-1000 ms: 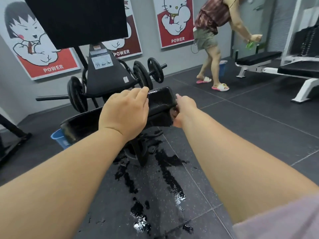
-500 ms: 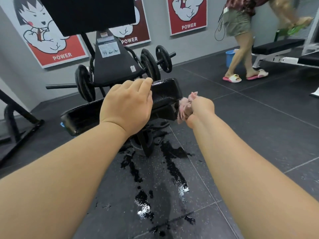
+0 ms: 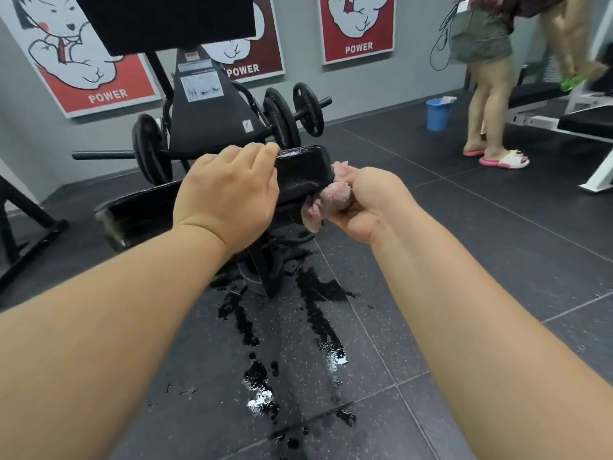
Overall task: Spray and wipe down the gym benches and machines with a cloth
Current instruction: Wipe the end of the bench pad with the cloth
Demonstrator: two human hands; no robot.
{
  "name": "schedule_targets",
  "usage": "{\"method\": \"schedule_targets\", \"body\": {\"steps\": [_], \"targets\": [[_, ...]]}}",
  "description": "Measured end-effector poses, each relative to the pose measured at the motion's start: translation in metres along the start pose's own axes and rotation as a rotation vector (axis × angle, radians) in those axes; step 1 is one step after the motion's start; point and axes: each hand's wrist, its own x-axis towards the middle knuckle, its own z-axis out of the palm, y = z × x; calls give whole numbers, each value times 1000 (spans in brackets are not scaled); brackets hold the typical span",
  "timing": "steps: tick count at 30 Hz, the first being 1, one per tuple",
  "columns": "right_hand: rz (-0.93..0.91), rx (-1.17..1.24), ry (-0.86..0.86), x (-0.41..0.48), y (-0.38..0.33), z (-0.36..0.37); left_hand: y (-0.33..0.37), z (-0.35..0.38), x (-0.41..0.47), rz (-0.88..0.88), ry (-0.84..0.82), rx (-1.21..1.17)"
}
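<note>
Pink cloth (image 3: 326, 202), bunched in the curled fingers of the right hand (image 3: 368, 204) just at the end of the glossy black pad (image 3: 303, 171), looks soft and limp, best gripped as a wad, while the fingers of the left hand (image 3: 229, 197) lie almost flat on that pad.

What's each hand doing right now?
Left hand: open, resting on the pad.
Right hand: gripping the cloth.
</note>
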Motion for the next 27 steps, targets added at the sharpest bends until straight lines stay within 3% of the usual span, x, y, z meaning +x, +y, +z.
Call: {"method": "schedule_targets", "body": {"steps": [5, 8, 11, 13, 16, 19, 22, 24, 27], "targets": [[-84, -102, 78, -21, 6, -4, -2, 0, 0, -7, 2, -7], [-389, -228, 182, -26, 14, -7, 2, -5, 0, -17, -61, -80], [-574, -291, 204, -31, 18, 12, -8, -18, -1, -96, -77, -291], [-665, -426, 212, -33, 29, 29, -33, -25, -7, -175, -85, -231], [-836, -551, 278, -29, 55, 38, -56, -26, -23, -287, -233, -97], [-938, -730, 294, -26, 76, 37, -50, -21, -22, -285, -203, -148], [-1050, -859, 183, -37, 99, 33, -52, -18, -22, -287, -170, -155], [-1041, -712, 170, -43, 104, 24, -52, -20, -24, -293, -172, -146], [-678, 6, 305, -32, 76, 16, -49, -20, -25, -298, -196, -151]]}}
